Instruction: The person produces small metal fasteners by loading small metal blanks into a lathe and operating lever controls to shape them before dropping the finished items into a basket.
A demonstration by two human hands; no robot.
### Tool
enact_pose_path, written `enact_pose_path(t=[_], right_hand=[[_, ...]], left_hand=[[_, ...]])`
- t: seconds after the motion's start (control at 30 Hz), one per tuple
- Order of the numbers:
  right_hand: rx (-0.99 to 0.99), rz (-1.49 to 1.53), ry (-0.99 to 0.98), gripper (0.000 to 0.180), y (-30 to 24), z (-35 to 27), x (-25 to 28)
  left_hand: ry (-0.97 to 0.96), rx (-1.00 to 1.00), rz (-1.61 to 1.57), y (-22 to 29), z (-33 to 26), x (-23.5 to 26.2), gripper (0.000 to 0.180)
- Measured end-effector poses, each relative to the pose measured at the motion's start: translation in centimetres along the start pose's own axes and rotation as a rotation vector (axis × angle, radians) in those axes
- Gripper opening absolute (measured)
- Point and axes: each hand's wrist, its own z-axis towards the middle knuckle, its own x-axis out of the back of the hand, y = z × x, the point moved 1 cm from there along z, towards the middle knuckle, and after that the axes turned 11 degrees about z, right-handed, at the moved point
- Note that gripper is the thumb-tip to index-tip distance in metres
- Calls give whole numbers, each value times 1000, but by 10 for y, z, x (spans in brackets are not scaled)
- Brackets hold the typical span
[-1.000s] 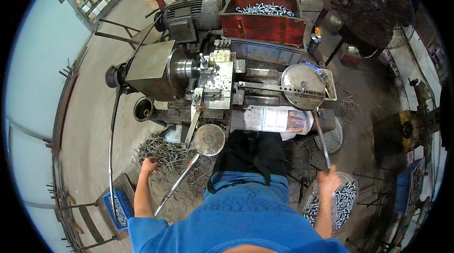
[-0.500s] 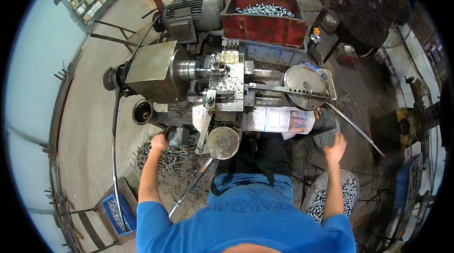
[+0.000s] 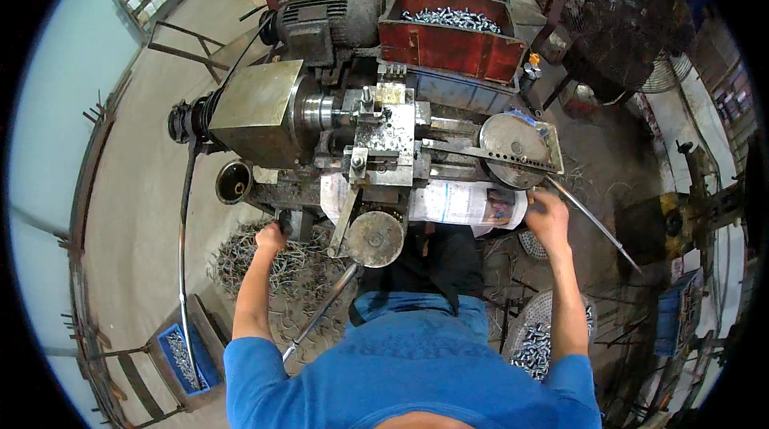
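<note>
Working near edge of lathe (image 3: 386,134): right grip (image 3: 549,217) at right end of printed paper (image 3: 456,203) lying there, pinching or merely touching, can't tell; left grip (image 3: 271,237) off same edge, farther left, hold unclear. Light touch suits thin paper; mind spindle (image 3: 317,111).

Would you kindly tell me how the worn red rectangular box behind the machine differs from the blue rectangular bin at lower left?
The red box looks larger; the blue bin looks smaller. The red box appears stacked on a blue-grey crate, while the blue bin has a long metal rod crossing it in this view. Both are open-topped and hold small shiny metal pieces.
</note>
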Motion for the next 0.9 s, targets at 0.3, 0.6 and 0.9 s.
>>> enact_pose_path(t=[0.3,0.6,0.9], right_hand=[[775,64,-259,24,-204,177,-156],[746,-367,-623,16,-243,204,-245],[646,-265,-589,16,-228,207,-254]], left_hand=[[302,93,-520,-117,-83,152,33],[397,700,-208,-157,-178,96,52],[409,625,-375,-85,-192,121,53]])
